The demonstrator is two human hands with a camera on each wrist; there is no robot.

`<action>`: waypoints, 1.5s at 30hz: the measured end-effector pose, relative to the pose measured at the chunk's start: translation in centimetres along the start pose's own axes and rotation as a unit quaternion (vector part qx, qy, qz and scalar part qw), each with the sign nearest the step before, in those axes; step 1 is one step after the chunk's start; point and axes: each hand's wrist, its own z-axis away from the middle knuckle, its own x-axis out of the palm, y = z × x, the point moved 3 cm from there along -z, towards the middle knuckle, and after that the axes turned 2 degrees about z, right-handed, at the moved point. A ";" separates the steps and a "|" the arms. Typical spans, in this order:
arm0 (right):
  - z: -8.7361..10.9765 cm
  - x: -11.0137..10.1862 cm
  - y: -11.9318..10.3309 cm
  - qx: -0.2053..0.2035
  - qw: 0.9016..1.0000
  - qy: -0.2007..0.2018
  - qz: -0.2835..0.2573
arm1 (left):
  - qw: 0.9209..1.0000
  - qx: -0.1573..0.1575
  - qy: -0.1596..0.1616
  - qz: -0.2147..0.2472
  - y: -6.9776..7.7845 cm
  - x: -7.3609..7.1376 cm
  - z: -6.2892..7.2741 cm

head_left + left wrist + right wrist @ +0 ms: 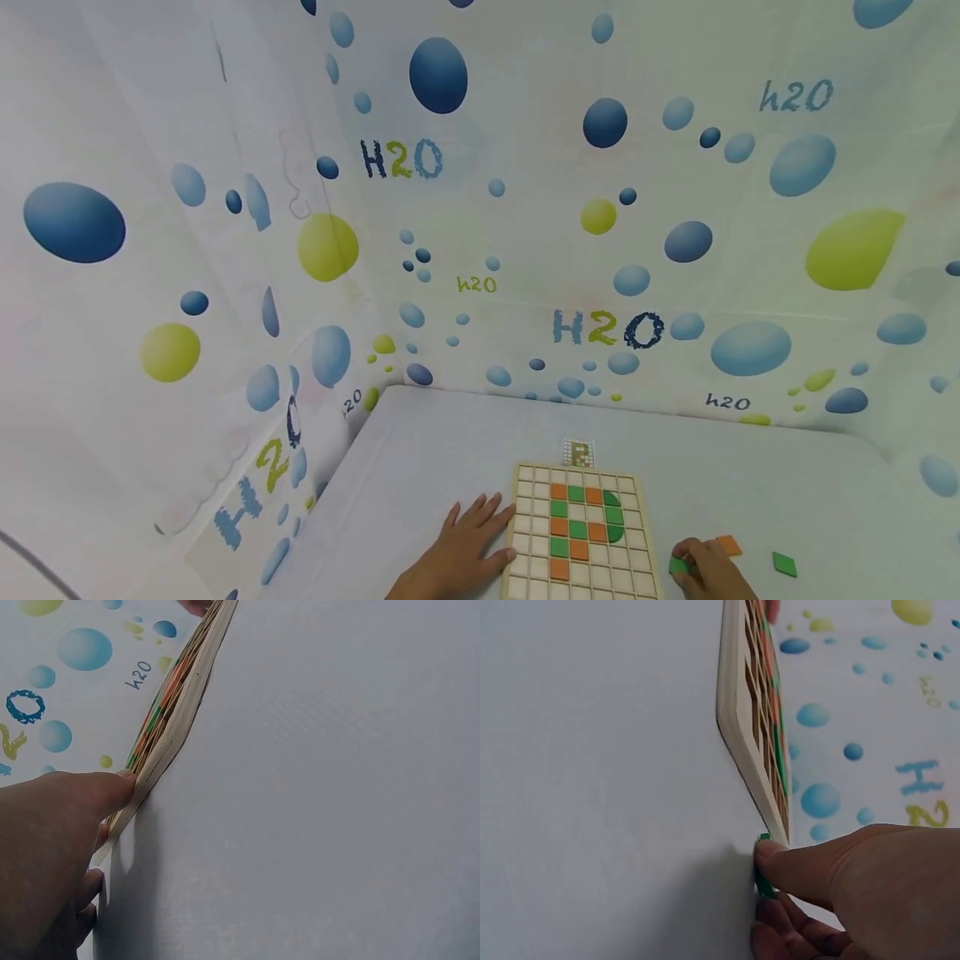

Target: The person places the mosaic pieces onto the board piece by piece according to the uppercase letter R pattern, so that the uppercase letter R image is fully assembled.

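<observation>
A wooden grid board (536, 575) lies on the table, with orange and green tiles set in its cells in a P-like shape. My left hand (468, 542) rests at the board's left edge, fingers spread and straight, thumb touching the rim; the left wrist view shows that thumb (112, 791) against the side. To the right of the board, my right hand (708, 571) pinches a green tile (678, 565) between thumb and fingers. In the right wrist view the green tile (764, 870) is held on edge close to the board's corner.
An orange tile (728, 545) lies just beyond the right hand, and another green tile (784, 564) sits farther right. Behind the board is a small pattern card (579, 452). A printed curtain (525, 233) stands around the table's back and left.
</observation>
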 end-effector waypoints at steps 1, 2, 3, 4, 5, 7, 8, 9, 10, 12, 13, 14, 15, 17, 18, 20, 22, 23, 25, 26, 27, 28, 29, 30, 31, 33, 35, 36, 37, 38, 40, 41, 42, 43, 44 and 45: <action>-0.1 0.2 -0.7 0.033 0.999 -0.009 -0.002 | 1.000 0.000 0.000 -0.001 0.0 0.0 0.0; -0.2 0.3 -1.4 0.060 0.998 -0.013 -0.003 | 1.000 0.000 0.000 -0.003 0.1 0.0 0.0; -0.3 0.3 -2.0 0.079 0.997 -0.013 0.003 | 1.000 0.001 0.000 -0.003 0.1 0.0 0.0; -0.4 0.3 -2.5 0.092 0.996 -0.012 0.007 | 1.000 0.002 0.000 -0.002 0.2 0.0 0.0; -0.4 0.2 -2.9 0.092 0.996 -0.009 0.012 | 1.000 0.002 0.000 -0.001 0.2 0.0 0.0; -0.5 0.0 -3.7 0.089 0.996 -0.006 0.008 | 1.000 0.003 0.000 0.000 0.3 -0.1 0.0; -0.6 0.0 -4.0 0.077 0.997 -0.005 0.003 | 1.000 0.003 -0.001 0.001 0.4 -0.2 0.0; -0.7 0.0 -4.3 0.058 0.998 -0.006 -0.001 | 1.000 0.002 0.000 0.000 0.4 -0.2 0.0; -0.8 0.1 -4.6 0.039 0.999 -0.010 -0.014 | 1.000 0.001 -0.001 -0.001 0.4 -0.3 0.0; -1.0 0.4 -5.2 -0.013 0.999 -0.018 -0.029 | 1.000 -0.001 0.000 -0.004 0.5 -0.3 0.1; -1.2 0.6 -5.5 -0.033 0.998 -0.027 -0.039 | 1.000 -0.001 -0.001 -0.004 0.5 -0.4 0.1; -1.3 0.9 -5.8 -0.055 0.997 -0.036 -0.048 | 1.000 -0.001 0.000 -0.005 0.6 -0.4 0.1; -1.4 1.2 -6.1 -0.077 0.995 -0.042 -0.054 | 1.000 0.000 0.000 -0.004 0.6 -0.4 0.1; -1.7 1.9 -6.7 -0.112 0.991 -0.049 -0.063 | 1.000 0.003 0.000 -0.003 0.7 -0.4 0.2; -1.7 2.3 -6.9 -0.121 0.989 -0.052 -0.066 | 1.000 0.004 0.000 -0.003 0.7 -0.4 0.2; -1.7 3.0 -7.4 -0.157 0.985 -0.041 -0.057 | 1.000 0.006 0.001 -0.002 0.8 -0.5 0.2; -1.7 3.7 -7.9 -0.205 0.978 -0.011 -0.034 | 1.000 0.006 0.001 -0.005 0.8 -0.5 0.2; -1.6 4.0 -8.0 -0.228 0.973 0.008 -0.022 | 1.000 0.005 0.001 -0.005 0.9 -0.5 0.2; -1.5 4.4 -8.3 -0.264 0.963 0.043 -0.001 | 1.000 0.004 0.000 -0.006 0.8 -0.5 0.2; -1.5 4.5 -8.4 -0.277 0.959 0.056 0.005 | 1.000 0.003 0.000 -0.006 0.8 -0.5 0.2; -1.5 4.5 -8.5 -0.280 0.958 0.059 0.005 | 1.000 0.002 0.001 -0.007 0.7 -0.5 0.2; -1.5 4.5 -8.6 -0.280 0.958 0.059 0.004 | 1.000 0.001 0.001 -0.005 0.7 -0.4 0.2; -1.5 4.5 -8.6 -0.276 0.960 0.055 0.004 | 1.000 0.002 0.002 -0.005 0.7 -0.4 0.2; -1.5 4.4 -8.7 -0.271 0.961 0.048 0.003 | 1.000 0.002 0.003 -0.003 0.6 -0.4 0.2; -1.5 4.4 -8.7 -0.270 0.962 0.044 0.002 | 1.000 0.003 0.006 0.001 0.6 -0.3 0.2; -1.5 4.3 -8.8 -0.266 0.964 0.029 0.001 | 1.000 0.003 0.007 -0.001 0.5 -0.3 0.2; -1.5 4.3 -8.8 -0.279 0.960 0.028 -0.002 | 1.000 0.001 0.007 -0.002 0.5 -0.2 0.2; -1.5 4.3 -8.8 -0.286 0.958 0.033 -0.003 | 1.000 -0.001 0.007 -0.003 0.4 -0.1 0.1; -1.5 4.3 -8.8 -0.293 0.955 0.037 -0.004 | 1.000 -0.001 0.007 -0.004 0.4 -0.1 0.1; -1.5 4.4 -8.8 -0.296 0.954 0.039 -0.006 | 1.000 -0.004 0.004 -0.006 0.4 -0.2 0.2; -1.6 4.4 -8.8 -0.300 0.953 0.037 -0.005 | 1.000 -0.005 0.003 -0.002 0.5 -0.2 0.2; -1.6 4.4 -8.8 -0.298 0.954 0.034 -0.001 | 1.000 -0.003 0.004 0.003 0.5 -0.2 0.2; -1.7 4.3 -8.8 -0.296 0.955 0.028 0.003 | 1.000 -0.002 0.004 0.005 0.5 -0.3 0.2; -1.8 4.2 -8.8 -0.293 0.956 0.020 0.007 | 1.000 0.000 0.003 0.006 0.6 -0.3 0.2; -1.8 4.1 -8.8 -0.290 0.957 0.012 0.010 | 1.000 0.001 0.003 0.008 0.6 -0.3 0.2; -1.8 4.1 -8.8 -0.289 0.957 0.008 0.015 | 1.000 0.003 0.004 0.006 0.6 -0.4 0.2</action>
